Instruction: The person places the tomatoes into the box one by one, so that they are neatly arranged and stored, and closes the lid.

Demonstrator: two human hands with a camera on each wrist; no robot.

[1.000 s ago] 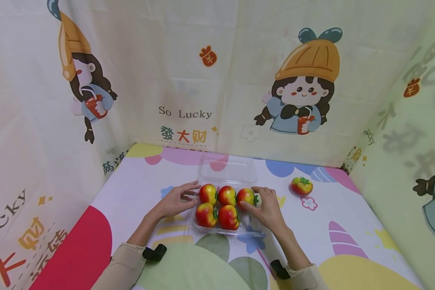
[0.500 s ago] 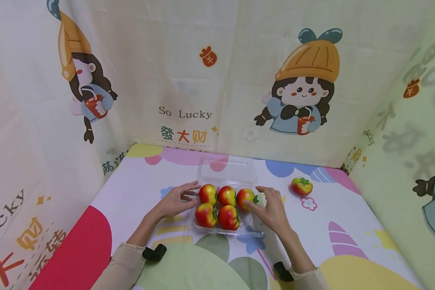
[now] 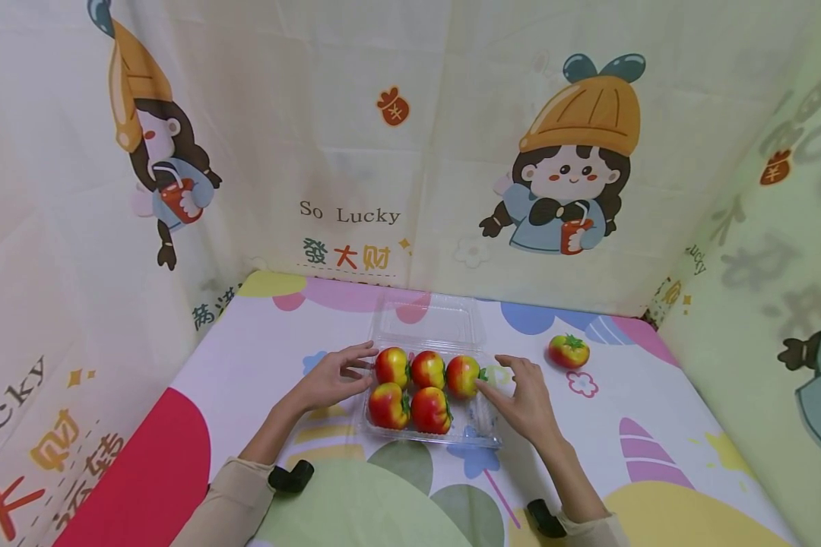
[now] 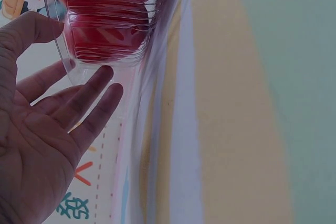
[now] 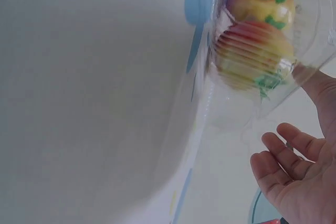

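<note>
A clear plastic clamshell box (image 3: 475,439) sits on the table, its lid (image 3: 445,319) folded back behind it. In the box are several red-and-yellow, persimmon-like fruits (image 3: 429,410) with green leafy tops: three in the back row, two in the front row. The front right spot holds no fruit. My left hand (image 3: 331,376) touches the box's left side with loosely spread fingers, the thumb at the rim in the left wrist view. My right hand (image 3: 528,399) hovers at the right side, fingers relaxed, its thumb close to the back right fruit (image 3: 462,377); contact is unclear.
Another such fruit (image 3: 568,351) lies on the table to the right, beyond my right hand. The patterned tablecloth (image 3: 246,365) covers the table. Printed cloth curtains (image 3: 451,152) hang behind and on both sides.
My right hand has let go of the back right fruit and drawn away to the right, leaving it in the box. The left hand has stayed in place.
</note>
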